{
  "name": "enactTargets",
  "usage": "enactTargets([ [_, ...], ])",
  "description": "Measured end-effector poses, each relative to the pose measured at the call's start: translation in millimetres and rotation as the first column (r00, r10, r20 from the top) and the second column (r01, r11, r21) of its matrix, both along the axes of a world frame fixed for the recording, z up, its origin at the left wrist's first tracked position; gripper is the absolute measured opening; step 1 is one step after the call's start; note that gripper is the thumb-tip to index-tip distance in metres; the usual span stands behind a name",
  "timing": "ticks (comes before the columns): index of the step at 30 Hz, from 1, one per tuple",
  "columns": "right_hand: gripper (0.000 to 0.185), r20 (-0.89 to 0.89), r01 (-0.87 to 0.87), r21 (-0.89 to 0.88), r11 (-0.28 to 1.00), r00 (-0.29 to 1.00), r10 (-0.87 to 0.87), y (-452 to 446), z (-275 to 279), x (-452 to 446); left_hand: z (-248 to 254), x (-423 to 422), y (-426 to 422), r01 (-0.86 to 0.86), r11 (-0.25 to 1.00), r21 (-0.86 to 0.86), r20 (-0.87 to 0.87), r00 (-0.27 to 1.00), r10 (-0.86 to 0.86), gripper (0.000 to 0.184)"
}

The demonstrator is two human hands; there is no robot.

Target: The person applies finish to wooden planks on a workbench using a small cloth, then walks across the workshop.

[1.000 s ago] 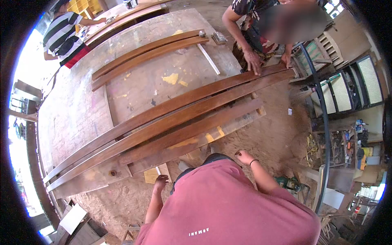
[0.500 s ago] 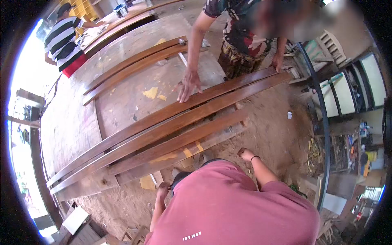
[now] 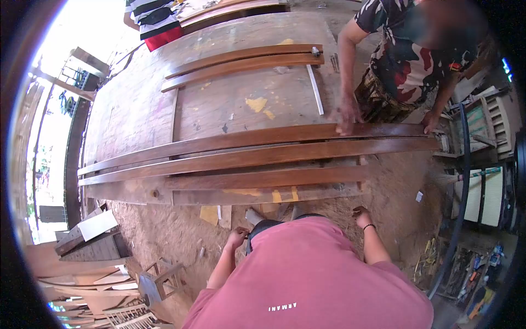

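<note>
My left hand (image 3: 236, 237) hangs beside my left hip with its fingers curled, below the near table edge. On the other side, my right hand (image 3: 362, 217), with a dark band at the wrist, is loosely closed. Both are small in view, and whether anything is inside them cannot be made out. Neither touches the boards. In front of me lie a long brown board (image 3: 241, 141), a second long board (image 3: 246, 158) alongside it and a shorter board (image 3: 268, 178) nearest me.
A co-worker (image 3: 405, 71) across the table (image 3: 126, 118) has both hands at the far long board's right part. Another person (image 3: 156, 24) stands at the back left. Two shorter boards (image 3: 246, 59) lie farther back. A dark curved pole (image 3: 464, 164) stands at right.
The view has turned right, so the table and boards appear more level. The co-worker's one hand has moved right along the far board. My hands remain low by my sides.
</note>
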State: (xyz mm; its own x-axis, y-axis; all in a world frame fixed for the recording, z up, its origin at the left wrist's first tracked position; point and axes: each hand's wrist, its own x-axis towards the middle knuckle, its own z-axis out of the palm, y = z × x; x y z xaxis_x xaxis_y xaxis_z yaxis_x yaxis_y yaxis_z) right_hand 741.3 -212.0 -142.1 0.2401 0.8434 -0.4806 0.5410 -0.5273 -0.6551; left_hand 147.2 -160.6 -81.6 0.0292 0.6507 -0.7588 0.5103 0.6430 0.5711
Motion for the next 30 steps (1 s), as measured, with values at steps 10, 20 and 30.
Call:
enactTargets([
  [10, 0.017, 0.458, 0.067, -0.06, 0.996, 0.888, -0.032, 22, 7, 31, 8, 8, -11, -0.072, 0.997, -0.021, -0.015, 0.997, 0.071, 0.034],
  [20, 0.024, 0.447, 0.397, 0.517, 0.758, 0.63, -0.635, 80, 99, 57, -15, -9, -19, -0.075, 0.996, 0.051, 0.019, 0.997, 0.074, 0.036],
  [30, 0.044, 0.569, -0.591, 0.575, 0.566, 0.786, 0.243, 227, 255, -141, -26, -17, -20, -0.087, 0.996, 0.008, -0.02, 0.996, 0.087, 0.038],
])
